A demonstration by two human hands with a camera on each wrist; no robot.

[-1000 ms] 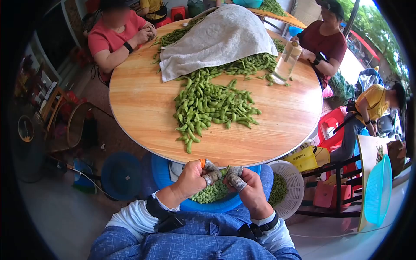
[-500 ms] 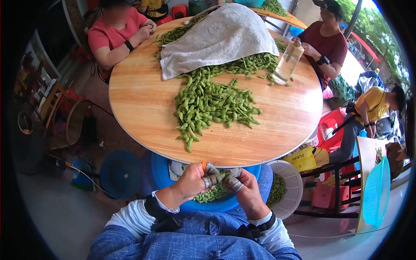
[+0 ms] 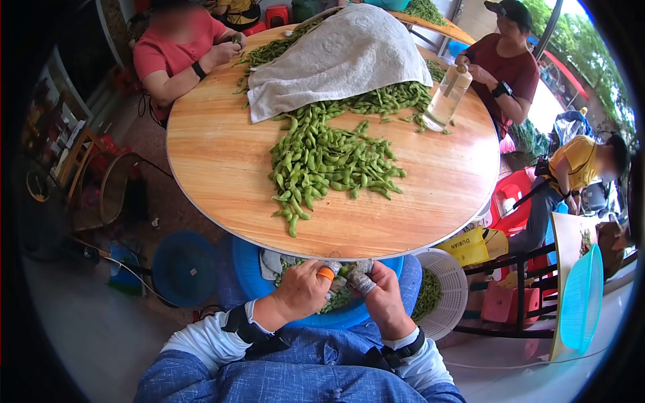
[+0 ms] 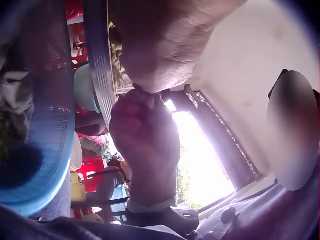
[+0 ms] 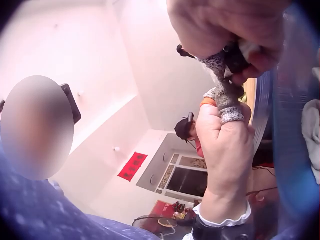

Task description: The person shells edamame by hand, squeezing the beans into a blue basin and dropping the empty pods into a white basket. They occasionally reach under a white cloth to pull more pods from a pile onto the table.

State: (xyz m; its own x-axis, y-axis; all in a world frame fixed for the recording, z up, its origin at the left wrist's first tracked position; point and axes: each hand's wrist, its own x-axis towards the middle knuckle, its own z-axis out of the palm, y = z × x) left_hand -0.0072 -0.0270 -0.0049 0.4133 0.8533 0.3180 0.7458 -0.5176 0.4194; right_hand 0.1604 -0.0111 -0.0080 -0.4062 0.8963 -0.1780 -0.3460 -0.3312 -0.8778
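Note:
Above a blue basin (image 3: 252, 269) at the table's near edge, both hands meet with taped thumbs and fingers. My left hand (image 3: 301, 290) has an orange band on a finger and pinches a green pod (image 3: 347, 270) from one side; my right hand (image 3: 388, 301) pinches it from the other. In the right wrist view, the left hand (image 5: 225, 145) and the right hand (image 5: 230, 25) touch at the fingertips, the pod mostly hidden between them. Green beans and a grey cloth (image 3: 271, 264) lie in the basin under the hands.
A round wooden table (image 3: 228, 168) carries a pile of green pods (image 3: 329, 161), a light towel (image 3: 342, 60) and a clear bottle (image 3: 448, 99). A white basket (image 3: 455, 295) stands to the right, a dark blue tub (image 3: 183, 267) to the left. Several people sit around.
The left hand has rolled over, its back turning upward and its orange band facing the camera. The right hand has stayed almost in place.

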